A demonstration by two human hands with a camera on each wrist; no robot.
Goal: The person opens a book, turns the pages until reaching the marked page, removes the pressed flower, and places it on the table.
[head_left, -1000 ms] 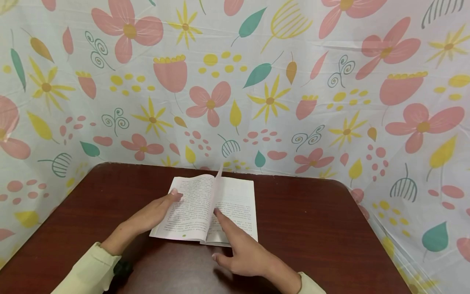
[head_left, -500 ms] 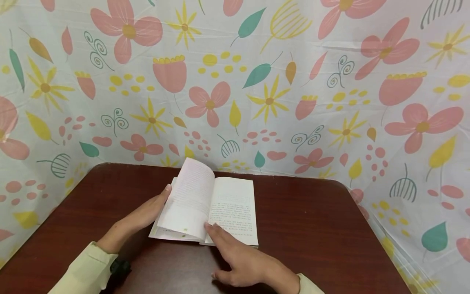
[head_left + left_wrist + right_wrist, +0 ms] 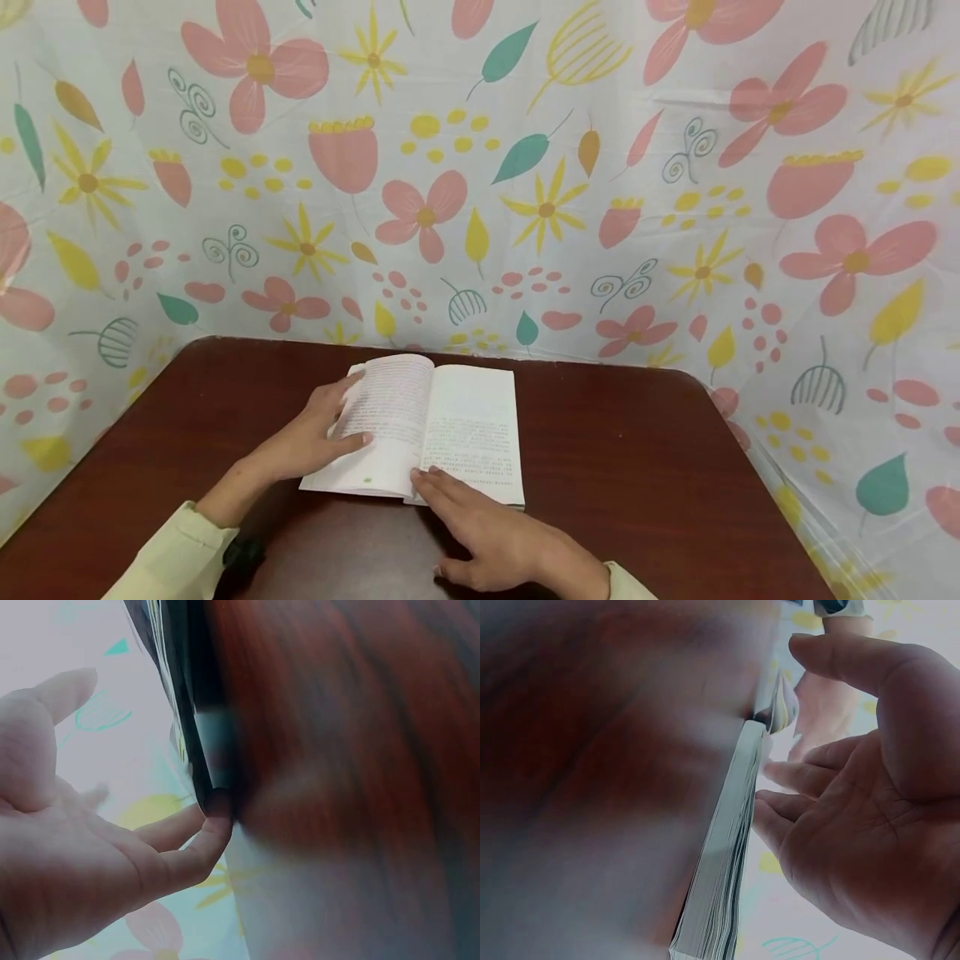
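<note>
An open book (image 3: 474,412) lies on the dark reddish-brown table (image 3: 615,467), with its left page (image 3: 390,408) curving up slightly toward the spine. My left hand (image 3: 300,442) is at the book's left edge, thumb extended over that page and fingers along its outer side. In the left wrist view, the left hand's thumb is raised apart while fingertips touch the book's edge. My right hand (image 3: 491,525) has straight fingers resting near the bottom of the spine, its thumb spread toward the table. The right wrist view shows a thick page block (image 3: 720,870) beside those fingertips.
A white floral-print curtain (image 3: 480,200) hangs behind and around the table. Dark table surface extends on both sides of the book. A black band (image 3: 242,554) shows beneath the left sleeve (image 3: 176,554).
A page that stood lifted at the spine has swung left and now lies on the left side. My left hand has moved onto it; the right hand's fingertips have slid down and left.
</note>
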